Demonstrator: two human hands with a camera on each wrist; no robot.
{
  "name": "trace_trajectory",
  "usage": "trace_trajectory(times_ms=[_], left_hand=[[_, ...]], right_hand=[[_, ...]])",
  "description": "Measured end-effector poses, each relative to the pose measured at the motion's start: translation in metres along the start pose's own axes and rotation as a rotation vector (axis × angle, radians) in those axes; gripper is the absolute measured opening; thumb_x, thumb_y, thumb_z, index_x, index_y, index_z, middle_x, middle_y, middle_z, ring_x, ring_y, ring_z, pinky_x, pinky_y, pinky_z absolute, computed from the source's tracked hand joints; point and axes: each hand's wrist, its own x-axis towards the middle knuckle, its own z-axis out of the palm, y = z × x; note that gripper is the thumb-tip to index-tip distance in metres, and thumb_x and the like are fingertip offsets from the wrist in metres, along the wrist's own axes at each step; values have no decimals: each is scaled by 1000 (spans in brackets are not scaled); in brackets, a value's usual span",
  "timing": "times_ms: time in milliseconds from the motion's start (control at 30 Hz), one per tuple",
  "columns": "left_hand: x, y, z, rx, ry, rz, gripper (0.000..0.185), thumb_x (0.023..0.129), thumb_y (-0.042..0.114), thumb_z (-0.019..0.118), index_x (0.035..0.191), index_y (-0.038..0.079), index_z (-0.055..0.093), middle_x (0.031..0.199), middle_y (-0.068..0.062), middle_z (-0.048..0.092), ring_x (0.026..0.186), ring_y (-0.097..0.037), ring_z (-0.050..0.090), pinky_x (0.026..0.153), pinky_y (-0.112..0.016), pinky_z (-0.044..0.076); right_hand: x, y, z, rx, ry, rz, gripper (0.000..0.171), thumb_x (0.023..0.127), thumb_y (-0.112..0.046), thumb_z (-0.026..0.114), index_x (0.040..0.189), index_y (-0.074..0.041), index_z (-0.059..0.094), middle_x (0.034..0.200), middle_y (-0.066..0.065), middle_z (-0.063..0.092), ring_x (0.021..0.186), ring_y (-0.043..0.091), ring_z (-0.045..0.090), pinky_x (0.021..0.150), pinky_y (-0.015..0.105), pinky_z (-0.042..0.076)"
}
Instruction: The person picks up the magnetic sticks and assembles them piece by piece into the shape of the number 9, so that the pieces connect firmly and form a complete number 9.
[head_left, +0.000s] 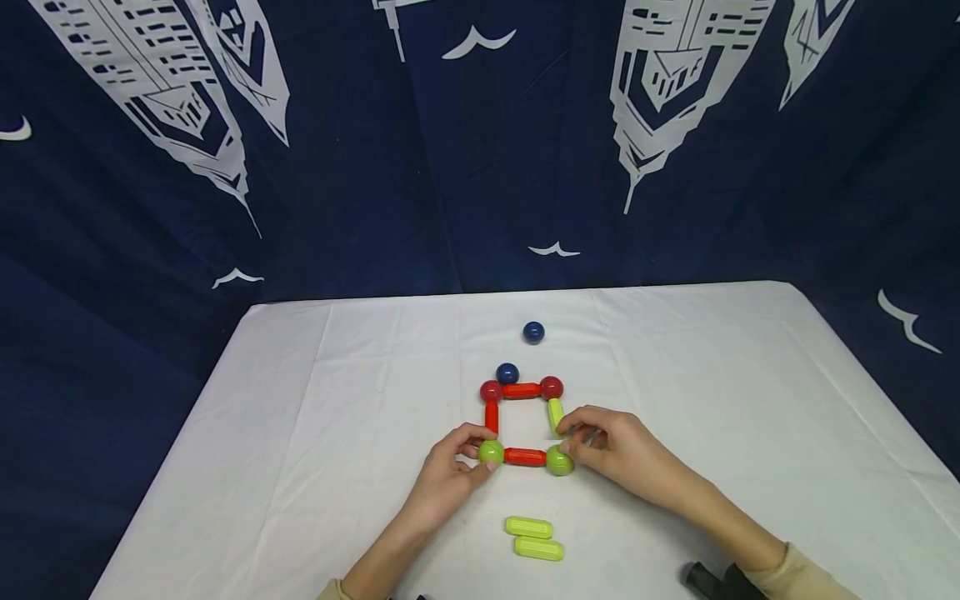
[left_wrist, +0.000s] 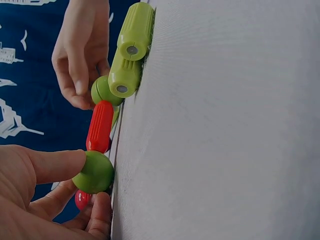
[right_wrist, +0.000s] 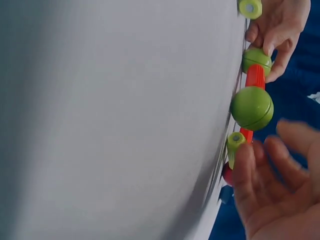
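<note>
you work on a white table (head_left: 315, 433) where a square of rods and balls lies near the middle. your left hand (head_left: 450, 475) pinches the near left green ball (head_left: 491, 452) between thumb and fingers; keep it pressed down so the frame does not slide. your right hand (head_left: 622, 454) has fingers curled at the near right green ball (head_left: 558, 461), touching the yellow-green rod (head_left: 555, 413) on the right side. guide that rod's near end squarely onto the ball. two spare yellow-green rods (head_left: 534, 537) lie nearer you; a loose blue ball (head_left: 533, 332) sits far.
</note>
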Motion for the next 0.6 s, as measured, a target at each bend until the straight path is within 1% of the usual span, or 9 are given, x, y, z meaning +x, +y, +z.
trace_trajectory(times_ms=[67, 167, 267, 333, 400, 467, 600], left_hand=[[0, 0, 0, 1, -1, 1, 30, 88, 2, 69, 117, 8, 65, 100, -2, 58, 95, -22, 50, 72, -25, 45], [0, 0, 0, -1, -2, -3, 30, 88, 2, 69, 117, 8, 65, 100, -2, 58, 95, -22, 50, 72, -25, 45], [1, -1, 0, -2, -3, -7, 30, 87, 2, 69, 116, 9, 65, 100, -2, 58, 94, -22, 50, 72, -25, 45], [1, -1, 0, -1, -4, -9, 30, 87, 2, 69, 116, 9, 65, 100, -3, 58, 94, -22, 50, 72, -25, 45], [1, -1, 0, 1, -4, -6, 30, 87, 2, 69, 116, 9, 65, 100, -2, 58, 94, -21, 50, 72, -26, 45], [1, -1, 0, 2, -3, -3, 30, 87, 2, 69, 116, 8, 65, 100, -2, 58, 94, -21, 50, 72, -26, 45], [1, -1, 0, 3, 1, 3, 30, 87, 2, 69, 116, 8, 65, 100, -2, 58, 93, -21, 50, 72, -25, 45]], right_hand=[[4, 1, -1, -10, 43, 41, 14, 90, -11, 71, 103, -12, 70, 85, -7, 66, 76, 10, 60, 69, 26, 51], [12, 1, -1, -23, 79, 143, 15, 90, -13, 71, 104, -7, 69, 82, -5, 67, 72, 10, 60, 66, 25, 51], [21, 1, 0, 5, 67, 245, 20, 90, -16, 72, 105, -3, 68, 75, -2, 65, 63, 13, 58, 59, 25, 49], [27, 1, 2, 26, 50, 307, 23, 89, -19, 73, 104, -2, 67, 70, 0, 64, 57, 14, 56, 53, 25, 46], [32, 0, 4, 41, 35, 344, 25, 88, -20, 74, 103, -1, 66, 66, 1, 61, 52, 16, 54, 49, 25, 43], [36, -1, 5, 50, 23, 372, 24, 87, -19, 75, 100, -1, 65, 64, 2, 60, 51, 16, 53, 49, 26, 43], [41, -2, 5, 79, 9, 404, 19, 86, -16, 75, 94, -2, 64, 64, 3, 61, 52, 16, 55, 52, 27, 47]])
